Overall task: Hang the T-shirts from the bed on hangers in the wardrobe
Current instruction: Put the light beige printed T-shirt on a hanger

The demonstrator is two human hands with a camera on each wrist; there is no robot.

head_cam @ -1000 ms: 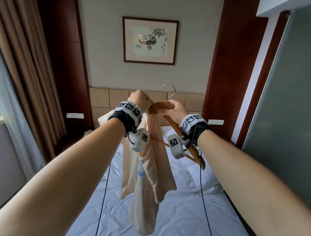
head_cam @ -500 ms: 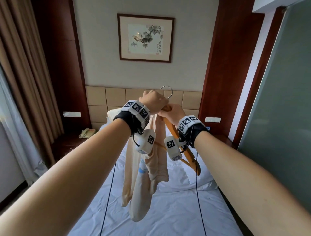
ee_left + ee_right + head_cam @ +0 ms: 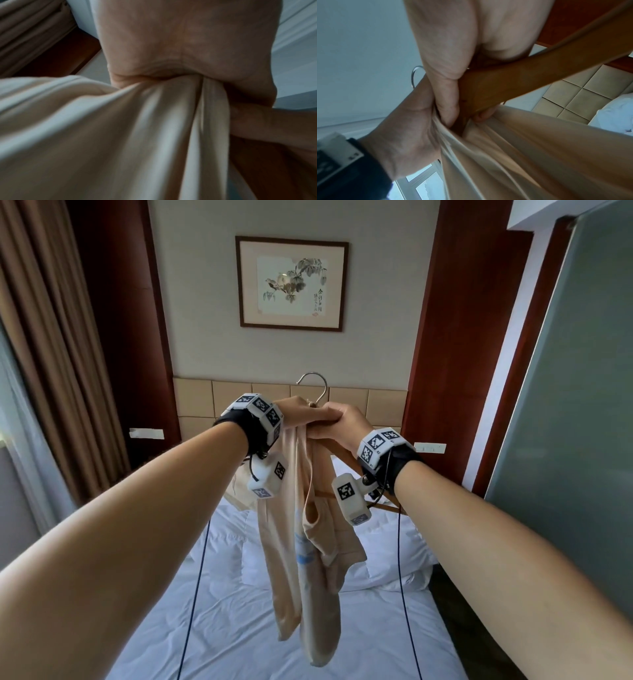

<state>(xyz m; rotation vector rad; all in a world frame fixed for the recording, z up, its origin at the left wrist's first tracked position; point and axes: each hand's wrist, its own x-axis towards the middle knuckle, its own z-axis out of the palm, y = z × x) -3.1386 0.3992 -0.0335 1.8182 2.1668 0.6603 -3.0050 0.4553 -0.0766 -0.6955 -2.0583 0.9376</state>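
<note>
the wooden hanger (image 3: 346,451) is gripped near its neck by the right hand (image 3: 337,428), fingers curled round the bar. bunched cloth of the beige t-shirt (image 3: 308,529) is clenched in the left hand (image 3: 298,414), which touches the right. the shirt hangs down from both fists, above the white bed (image 3: 239,628). the metal hook (image 3: 313,386) stands up above the knuckles, before the tiled headboard (image 3: 233,397).
</note>
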